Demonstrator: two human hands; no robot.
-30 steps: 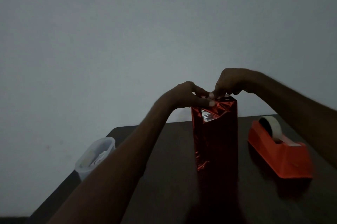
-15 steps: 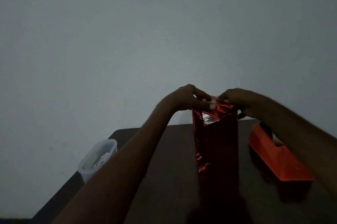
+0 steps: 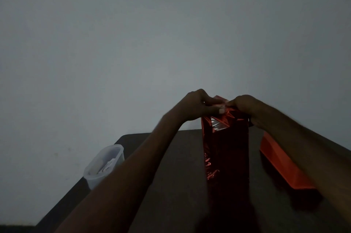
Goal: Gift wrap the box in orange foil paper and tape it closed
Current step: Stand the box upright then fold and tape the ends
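Both hands, left (image 3: 197,106) and right (image 3: 245,106), pinch the foil folds atop the upright wrapped box (image 3: 226,147) standing on the desk (image 3: 180,185) directly beneath them; the tape dispenser (image 3: 281,166) lies under the right forearm.

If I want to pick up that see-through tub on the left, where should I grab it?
Probably by its side walls just under the rim, coming from above: the clear tub stands upright with its open top up, near the table's left edge, away from both hands.

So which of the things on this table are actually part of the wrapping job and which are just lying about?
In use:
- tall box in shiny orange foil
- left hand
- right hand
- orange plastic tape dispenser

Lying about:
- translucent plastic tub
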